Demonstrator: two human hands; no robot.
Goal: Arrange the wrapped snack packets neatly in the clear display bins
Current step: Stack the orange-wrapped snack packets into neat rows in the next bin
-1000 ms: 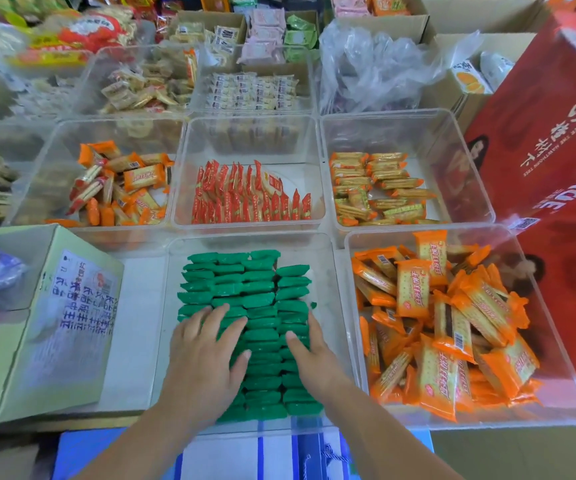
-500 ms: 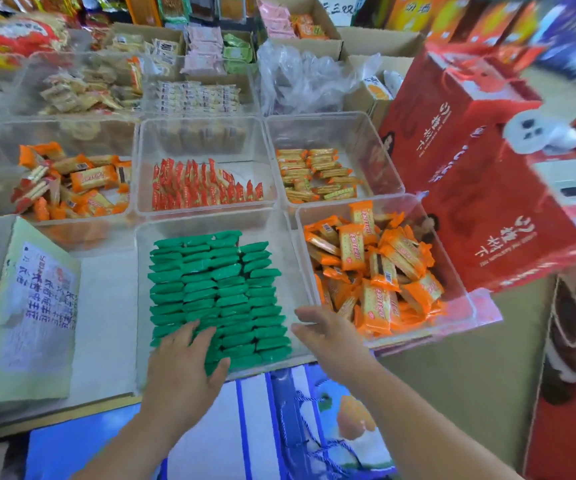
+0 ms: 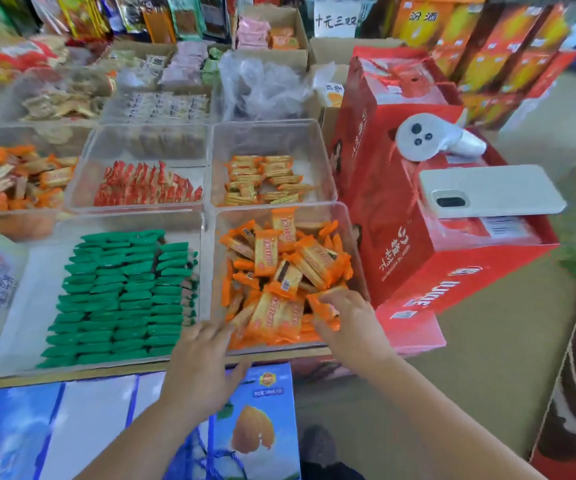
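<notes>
Both hands are at the heaped bin right of centre. The right hand [image 3: 348, 320] is curled round an orange packet [image 3: 328, 315] at the front right corner of the clear bin [image 3: 317, 208], fingers and thumb closed on it. The left hand [image 3: 199, 365] comes over the front rim at the bin's lower left, fingers fairly straight and loose, tips touching the orange packets [image 3: 276, 271] but not gripping any. That pile's a jumble, wrappers pointing every which way. Just left, the green packets [image 3: 120, 292] lie in tidy rows in their own bin. On the right, a red gift box [image 3: 400, 237] carries a white phone [image 3: 494, 188] and a white controller [image 3: 428, 136].
</notes>
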